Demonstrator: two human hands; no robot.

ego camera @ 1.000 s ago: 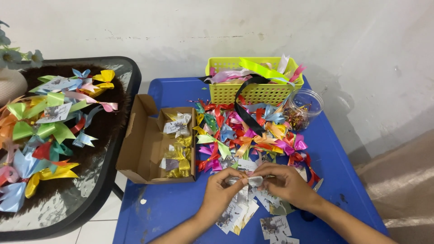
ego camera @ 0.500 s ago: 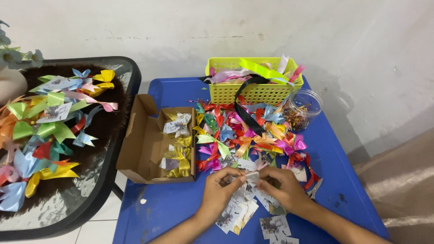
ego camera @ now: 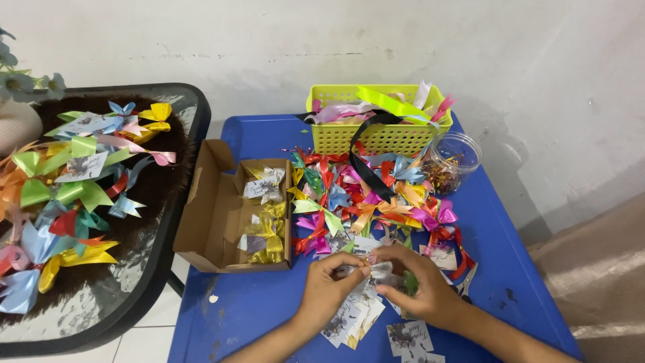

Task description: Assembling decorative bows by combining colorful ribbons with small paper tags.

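— What are the hands doing?

— The left hand (ego camera: 329, 290) and the right hand (ego camera: 418, 286) meet over the near part of the blue table (ego camera: 269, 309). Between their fingertips sits a small pale packet (ego camera: 376, 271), clear or silvery; both hands pinch it, the left from its left end, the right from above and its right side.

— So both are closed on it?

— Yes, fingers clamped on the packet, thumbs and forefingers pressed together. It is raised slightly off the table, just above a few printed paper cards (ego camera: 353, 316) that lie under the wrists.

— What is around them?

— Just beyond the hands lies a heap of coloured ribbon bows (ego camera: 363, 191). Behind that stands a yellow-green basket (ego camera: 376, 138) with ribbon strips, and a clear jar (ego camera: 453, 161) to its right. Left of the heap is an open cardboard box (ego camera: 215, 215) holding bagged bows. A round dark table (ego camera: 161, 269) further left carries more bows.
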